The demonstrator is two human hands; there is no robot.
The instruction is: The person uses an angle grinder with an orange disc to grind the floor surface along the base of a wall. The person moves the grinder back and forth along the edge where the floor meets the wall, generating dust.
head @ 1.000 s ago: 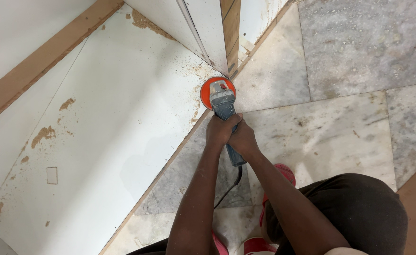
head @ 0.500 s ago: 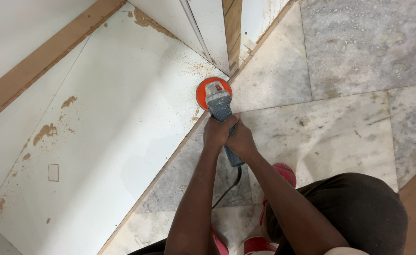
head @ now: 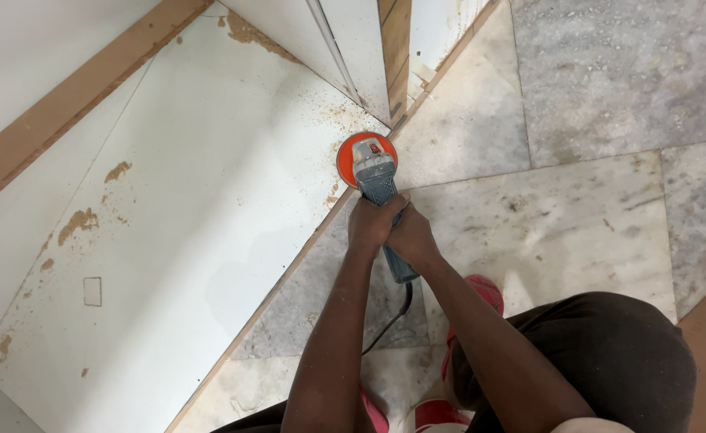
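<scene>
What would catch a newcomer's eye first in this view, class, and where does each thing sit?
The bright orange disc of a grey power tool stands out at the picture's centre, lying at the edge of a big white panel stained with brown patches. Both hands, left hand and right hand, close around the tool's body just below the disc. To the right lies a grey marble floor.

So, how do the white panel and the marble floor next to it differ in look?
The white panel is plain and smooth white, with brown chipped patches; the marble floor is grey and veined, laid in tiles with visible joints. Brown dust lies thicker on the white panel near the orange sanding disc; the marble floor shows fewer specks. Both are flat and lie side by side, meeting along the edge where the left hand and right hand hold the power tool.
</scene>
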